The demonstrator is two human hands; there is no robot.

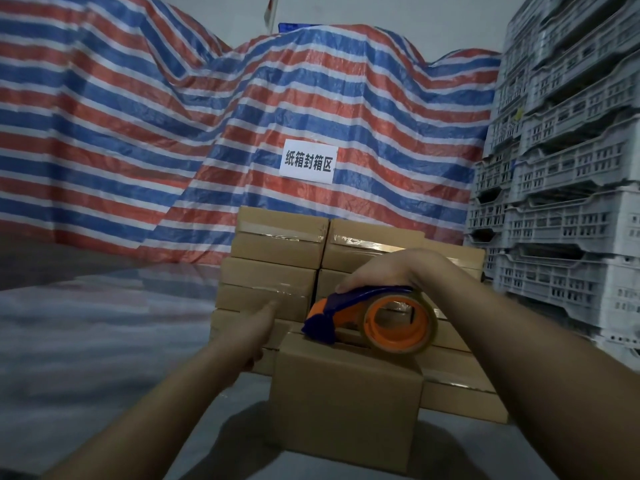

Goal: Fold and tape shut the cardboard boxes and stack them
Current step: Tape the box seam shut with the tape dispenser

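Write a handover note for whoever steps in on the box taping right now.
Right hand: grips the tape dispenser, its blue front edge resting on top of the front box.
Left hand: fingers straight, held at the box's left top edge; whether it touches is hard to tell.
Done: a stack of taped boxes stands behind in two columns.
Left: no tape shows on the front box's visible side. Run tape along its top seam, then stack it with the others.
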